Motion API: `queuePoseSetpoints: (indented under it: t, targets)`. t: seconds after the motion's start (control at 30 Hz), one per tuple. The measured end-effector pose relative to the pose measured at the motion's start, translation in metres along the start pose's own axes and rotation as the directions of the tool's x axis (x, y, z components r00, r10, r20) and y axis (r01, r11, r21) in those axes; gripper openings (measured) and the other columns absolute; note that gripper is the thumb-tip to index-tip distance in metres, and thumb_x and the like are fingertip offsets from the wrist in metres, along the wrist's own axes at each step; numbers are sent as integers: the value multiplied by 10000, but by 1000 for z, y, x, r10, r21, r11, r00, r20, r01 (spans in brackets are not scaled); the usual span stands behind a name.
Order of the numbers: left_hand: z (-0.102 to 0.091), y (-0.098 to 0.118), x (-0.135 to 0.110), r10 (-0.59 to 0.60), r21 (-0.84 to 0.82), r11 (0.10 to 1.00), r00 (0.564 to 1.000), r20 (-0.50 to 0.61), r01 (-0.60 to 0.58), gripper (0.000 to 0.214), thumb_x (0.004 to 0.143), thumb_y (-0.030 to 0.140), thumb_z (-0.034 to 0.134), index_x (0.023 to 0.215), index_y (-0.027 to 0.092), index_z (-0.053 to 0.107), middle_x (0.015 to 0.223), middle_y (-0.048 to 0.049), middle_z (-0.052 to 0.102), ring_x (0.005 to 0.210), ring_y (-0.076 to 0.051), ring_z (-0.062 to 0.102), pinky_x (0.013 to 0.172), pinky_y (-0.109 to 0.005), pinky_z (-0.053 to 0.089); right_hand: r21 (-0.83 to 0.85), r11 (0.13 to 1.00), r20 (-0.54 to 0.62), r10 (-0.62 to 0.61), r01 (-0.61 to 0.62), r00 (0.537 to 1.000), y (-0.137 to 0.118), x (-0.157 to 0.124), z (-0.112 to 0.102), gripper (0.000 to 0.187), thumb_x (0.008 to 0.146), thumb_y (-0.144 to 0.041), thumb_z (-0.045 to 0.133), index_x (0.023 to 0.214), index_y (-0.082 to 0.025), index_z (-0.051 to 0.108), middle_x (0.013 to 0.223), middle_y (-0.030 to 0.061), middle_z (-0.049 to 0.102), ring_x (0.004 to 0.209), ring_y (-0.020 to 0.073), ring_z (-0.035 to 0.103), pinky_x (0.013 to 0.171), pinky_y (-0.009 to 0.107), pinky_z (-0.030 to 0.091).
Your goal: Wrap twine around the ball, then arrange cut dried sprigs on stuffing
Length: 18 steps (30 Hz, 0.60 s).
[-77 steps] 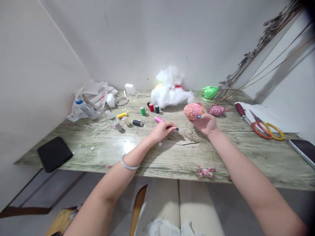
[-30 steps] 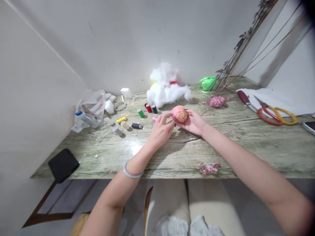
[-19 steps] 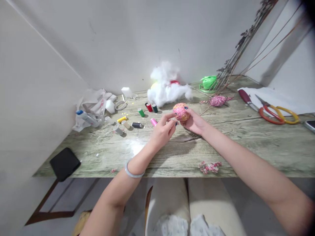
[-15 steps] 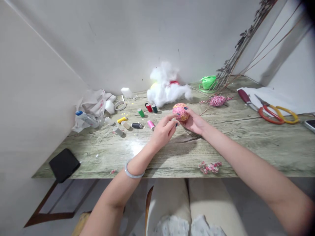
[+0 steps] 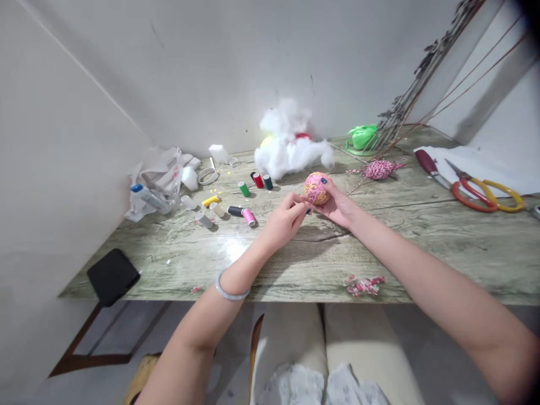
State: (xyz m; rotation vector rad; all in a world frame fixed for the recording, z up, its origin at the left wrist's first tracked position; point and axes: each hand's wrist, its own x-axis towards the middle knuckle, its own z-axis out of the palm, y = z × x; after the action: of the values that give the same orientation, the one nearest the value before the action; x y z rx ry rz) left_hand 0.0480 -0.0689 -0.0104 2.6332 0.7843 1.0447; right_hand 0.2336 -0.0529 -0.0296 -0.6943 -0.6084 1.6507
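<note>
A small pink, orange and yellow yarn ball [image 5: 317,188] rests in my right hand [image 5: 340,209], with the thumb pressed on its face and the fingers underneath. My left hand [image 5: 287,220], a pale bangle on its wrist, meets the ball's lower left side. Its thumb and fingers pinch what looks like a thin strand of yarn there, largely hidden by the fingertips. A strand runs from behind my right hand toward a red-and-white yarn bundle [image 5: 379,169]. Left of my left hand, a pink thread spool [image 5: 248,217] lies against a black spool [image 5: 235,211].
White stuffing [image 5: 291,154] is heaped by the wall, near green ribbon [image 5: 363,138]. Scissors [image 5: 485,191] lie at right. Several more spools, a bottle [image 5: 149,198] and tape [image 5: 206,176] occupy the left. Yarn scraps [image 5: 363,285] and a black case [image 5: 113,277] lie near the front edge.
My left fingers have slid from the ball's front to its lower left side, uncovering more of it. The pink spool has shifted left and now touches the black one. The view has moved slightly.
</note>
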Motion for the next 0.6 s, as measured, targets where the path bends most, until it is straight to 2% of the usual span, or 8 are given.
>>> queuePoseSetpoints:
  t: [0.1, 0.17, 0.27, 0.37, 0.5, 0.6]
  targets:
    - [1, -5, 1, -79, -12, 997, 979, 188, 82, 250, 950, 153, 392, 897, 179, 634, 730, -13, 579, 749, -147, 542, 735, -261, 432, -12, 1000, -50, 14, -15, 999, -2, 2, -2, 427, 677, -427, 816, 1012, -277, 599, 890, -35, 725, 796, 131, 683, 620, 205, 571]
    - [1, -9, 0, -161, -54, 982, 955, 248, 179, 246, 923, 134, 397, 880, 186, 633, 655, 18, 543, 696, -139, 513, 714, -250, 410, -22, 1000, -50, 20, -21, 999, -3, 2, -2, 380, 686, -452, 801, 969, -274, 621, 841, -50, 714, 749, 113, 662, 594, 183, 553]
    - [2, -14, 0, -287, -147, 933, 926, 246, 328, 229, 904, 145, 401, 839, 181, 618, 625, 37, 504, 624, -118, 469, 666, -232, 381, -79, 997, 42, 16, -12, 999, -6, -2, 0, 388, 677, -484, 797, 957, -268, 639, 912, -27, 731, 849, 136, 672, 700, 207, 577]
    - [4, -21, -1, -381, -226, 871, 889, 253, 437, 242, 929, 203, 383, 815, 174, 595, 593, 46, 452, 563, -105, 416, 609, -228, 342, -159, 987, 156, 48, -23, 987, -8, -7, 2, 498, 634, -536, 814, 1013, -254, 655, 1056, 19, 734, 990, 180, 665, 836, 257, 576]
    - [11, -33, -2, -438, -323, 796, 856, 274, 511, 306, 956, 331, 407, 756, 166, 569, 588, 38, 450, 558, -108, 399, 590, -239, 334, -293, 956, 326, 130, -31, 936, -11, -10, -1, 605, 664, -565, 792, 1158, -255, 634, 1285, 65, 659, 1158, 242, 617, 964, 366, 540]
    - [17, -43, -3, -491, -410, 729, 836, 245, 548, 336, 956, 356, 414, 749, 158, 588, 634, 11, 530, 599, -123, 442, 621, -250, 375, -443, 896, 374, 155, 30, 914, -13, -10, -4, 654, 661, -452, 834, 1242, -269, 596, 1350, 71, 614, 1234, 260, 572, 1030, 407, 495]
